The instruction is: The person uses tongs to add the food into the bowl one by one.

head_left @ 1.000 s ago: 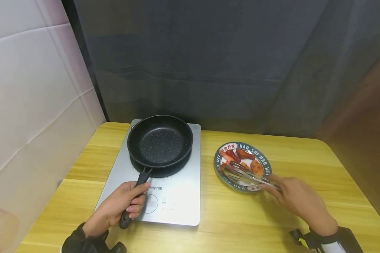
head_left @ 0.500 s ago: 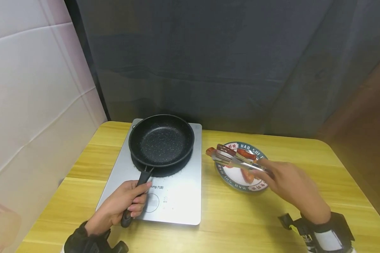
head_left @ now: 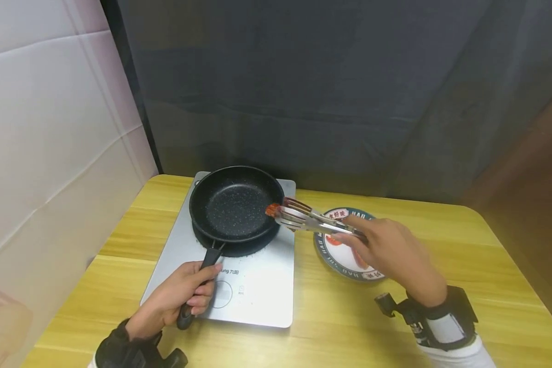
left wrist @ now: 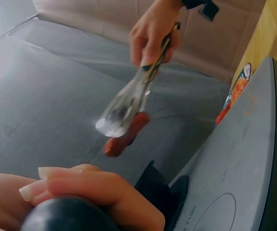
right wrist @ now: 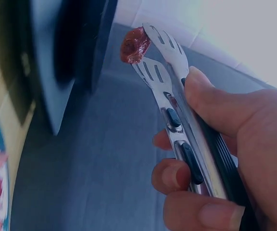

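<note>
Head view: red food piece point(head_left: 272, 209), pinched in the tongs point(head_left: 309, 224), just swung from left edge of the plate point(head_left: 341, 270) to right edge of the pan point(head_left: 236, 209), so I'd call it mid-carry; right hand point(head_left: 393, 248) grips tongs, left hand point(head_left: 181, 291) holds the handle point(head_left: 210, 257)

My hands point(head_left: 186, 290) point(head_left: 388, 250) bare. Black left cuff point(head_left: 119, 352); black right cuff point(head_left: 462, 302) with pale rectangular patch point(head_left: 445, 328), stubby black cylinder point(head_left: 386, 304); white right sleeve point(head_left: 457, 352).

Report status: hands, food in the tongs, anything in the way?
Left hand gripping pan handle. Right hand gripping tongs. Red food piece clamped in their tips, aloft near the pan. No obstruction visible.
</note>
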Demonstrator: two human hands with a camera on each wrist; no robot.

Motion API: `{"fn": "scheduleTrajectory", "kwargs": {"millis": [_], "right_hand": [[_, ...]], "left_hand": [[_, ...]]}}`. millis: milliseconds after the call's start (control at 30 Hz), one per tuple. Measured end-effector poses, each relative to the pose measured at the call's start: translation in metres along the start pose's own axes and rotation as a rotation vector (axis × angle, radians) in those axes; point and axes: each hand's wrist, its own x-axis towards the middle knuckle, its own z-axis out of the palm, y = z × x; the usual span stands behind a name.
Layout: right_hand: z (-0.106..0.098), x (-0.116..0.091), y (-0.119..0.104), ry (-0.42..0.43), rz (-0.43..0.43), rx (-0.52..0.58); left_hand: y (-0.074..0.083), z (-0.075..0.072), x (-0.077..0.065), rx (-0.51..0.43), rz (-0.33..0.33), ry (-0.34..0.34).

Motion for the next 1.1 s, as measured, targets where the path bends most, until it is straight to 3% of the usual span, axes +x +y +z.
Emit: {"fn": "scheduleTrajectory", "kwargs": {"millis": [400, 833, 1100], "right_hand": [[0.02, 0.045, -0.033, -0.048, -0.053, 0.112], [0.046, 0.072, -0.047, -0.151, -0.061, 0.033], [0.06, 0.082, -0.048, -0.191, -0.099, -0.015]], "left_hand": [[-0.002, 0.004, 0.001, -0.017, 0.001, 0.003], [-0.002, 0.004, 0.003, -0.053, 0.024, -0.027], [-0.002, 0.006, 0.005, -0.045, 0.01, 0.013]]}}
